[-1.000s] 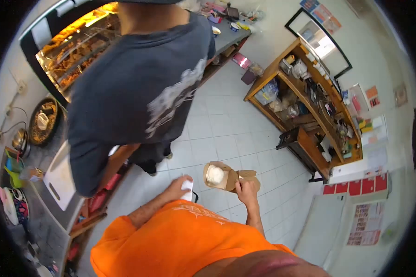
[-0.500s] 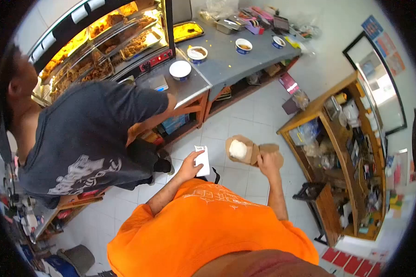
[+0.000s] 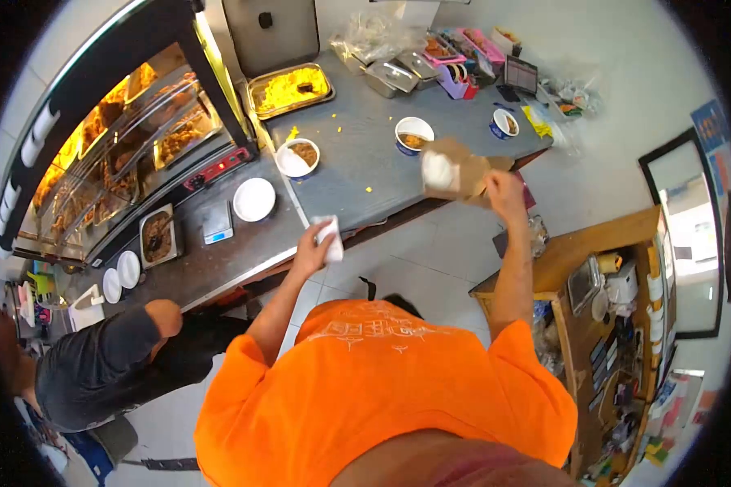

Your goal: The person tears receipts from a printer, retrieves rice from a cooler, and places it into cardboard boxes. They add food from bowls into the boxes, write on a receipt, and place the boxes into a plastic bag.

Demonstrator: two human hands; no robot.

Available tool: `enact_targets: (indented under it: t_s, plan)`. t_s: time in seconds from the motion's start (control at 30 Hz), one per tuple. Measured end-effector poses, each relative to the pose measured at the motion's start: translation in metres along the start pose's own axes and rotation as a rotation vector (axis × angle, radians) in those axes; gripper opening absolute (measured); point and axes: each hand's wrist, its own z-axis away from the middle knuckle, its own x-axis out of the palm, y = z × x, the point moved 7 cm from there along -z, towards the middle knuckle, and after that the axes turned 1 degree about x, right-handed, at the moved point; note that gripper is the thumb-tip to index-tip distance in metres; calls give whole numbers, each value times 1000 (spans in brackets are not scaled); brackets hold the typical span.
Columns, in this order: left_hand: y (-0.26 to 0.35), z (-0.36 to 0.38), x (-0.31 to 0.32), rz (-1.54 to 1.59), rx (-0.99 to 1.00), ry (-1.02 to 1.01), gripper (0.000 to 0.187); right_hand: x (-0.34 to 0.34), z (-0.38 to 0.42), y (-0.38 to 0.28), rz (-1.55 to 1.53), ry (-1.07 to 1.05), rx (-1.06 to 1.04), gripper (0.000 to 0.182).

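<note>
Orange cloth of the person's shirt [image 3: 382,381] fills the near foreground, both bare arms raised from it toward the desk [image 3: 357,154].

Left hand [image 3: 315,243]: fingers closed round a small white paper item [image 3: 330,238], possibly a folded slip or napkin; which cannot be told. It is held above the near edge of the desk.

Right hand [image 3: 502,188]: fingers gripping one flap of an open brown cardboard food box [image 3: 460,172]. The box is held in the air, tilted, over the right part of the desk. A white rounded portion, apparently rice [image 3: 439,169], sits inside it.

On the grey desk beyond the hands:
- a white bowl [image 3: 297,157] holding brown food and something white, left of centre;
- a blue-rimmed bowl [image 3: 413,134] with brown food, just beside the box in the view;
- a second blue-rimmed bowl [image 3: 505,122] further right;
- a flat white plate or lid [image 3: 254,199] and a small scale [image 3: 218,224] on the darker section to the left;
- scattered yellow crumbs.

Further back: a metal tray of yellow food [image 3: 291,88], lidded metal containers [image 3: 398,73], and pink trays [image 3: 463,49] against the wall.

At left, a lit heated display case [image 3: 114,154] holds fried food.

A co-worker in a dark shirt [image 3: 97,373] bends low at lower left, well apart from the hands. A wooden shelf unit [image 3: 601,284] stands at right.
</note>
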Motion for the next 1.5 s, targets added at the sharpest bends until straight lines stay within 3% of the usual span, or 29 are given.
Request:
enact_targets:
  t_s: [0.03, 0.07, 0.17, 0.2, 0.27, 0.33, 0.4, 0.43, 0.5, 0.53, 0.6, 0.63, 0.7, 0.73, 0.8, 0.93, 1.0, 1.07, 1.1, 1.17, 1.2, 1.27, 1.33, 1.37, 1.4, 1.43, 1.47, 1.5]
  plan:
    - [13, -31, 23, -23, 41, 5, 34, -3, -24, 24, 31, -11, 30, 29]
    - [16, -62, 50, -16, -88, -55, 33, -6, -52, 43, 62, -20, 54, 29]
    - [1, -158, 127, -79, 21, 8, 34, 6, -131, 98, 248, -105, 41, 29]
    - [-2, -188, 145, -100, -24, 47, 34, 23, -157, 128, 239, -127, 24, 29]
    - [-6, -250, 170, -194, -34, 137, 33, 72, -201, 185, 168, -138, -235, 28]
    - [-9, -297, 180, -284, -32, 188, 32, 124, -228, 236, 144, -209, -239, 28]
    - [18, -347, 189, -385, 110, 96, 30, 165, -258, 265, 125, -259, -263, 28]
    - [23, -364, 190, -394, 79, 100, 30, 185, -263, 278, 108, -345, -241, 27]
    - [16, -390, 213, -632, -27, -333, 30, 219, -273, 295, 19, -445, -194, 28]
    - [4, -398, 215, -633, -64, -328, 30, 226, -275, 297, -1, -474, -204, 28]
    - [-25, -402, 227, -789, -81, -515, 28, 242, -276, 297, 9, -645, -187, 28]
    - [-23, -395, 219, -791, -103, -509, 28, 253, -275, 292, -4, -658, -199, 28]
    - [0, -379, 202, -795, -55, -433, 22, 262, -272, 287, -59, -535, -247, 29]
    - [-15, -369, 187, -805, -133, -388, 22, 257, -274, 276, -63, -554, -265, 30]
    - [-41, -345, 150, -813, 38, -234, 23, 258, -276, 258, -56, -530, -285, 31]
    - [-37, -310, 79, -667, -185, -68, 19, 275, -276, 236, -35, -525, -283, 32]
    - [-36, -295, 62, -816, -275, -118, 23, 272, -276, 224, -55, -392, -344, 33]
    - [11, -286, 53, -930, -358, 75, 37, 244, -299, 221, 32, -453, -226, 33]
    - [45, -289, 53, -959, -292, 164, 39, 229, -311, 224, 104, -512, -114, 33]
    - [111, -292, 74, -883, -104, 313, 46, 172, -338, 268, -90, -189, 115, 32]
    - [133, -290, 94, -836, 2, 361, 50, 170, -344, 327, 23, -44, 234, 30]
    - [117, -291, 153, -305, 21, 273, 60, 160, -359, 437, 4, 5, 230, 28]
    - [91, -295, 229, 96, -201, 210, 64, 173, -366, 543, 221, -211, 280, 27]
    - [53, -292, 264, 134, -245, 171, 74, 190, -364, 587, 373, -342, 138, 30]
    - [23, -288, 293, 185, -296, 233, 72, 206, -357, 639, 249, -375, 316, 32]
    - [-8, -288, 307, -46, -288, 252, 69, 211, -347, 659, 246, -381, 115, 36]
    - [-26, -283, 327, -262, -285, 242, 66, 211, -332, 666, 210, -431, 116, 37]
    - [-23, -280, 339, -252, -316, 270, 66, 212, -331, 668, 174, -462, 114, 37]
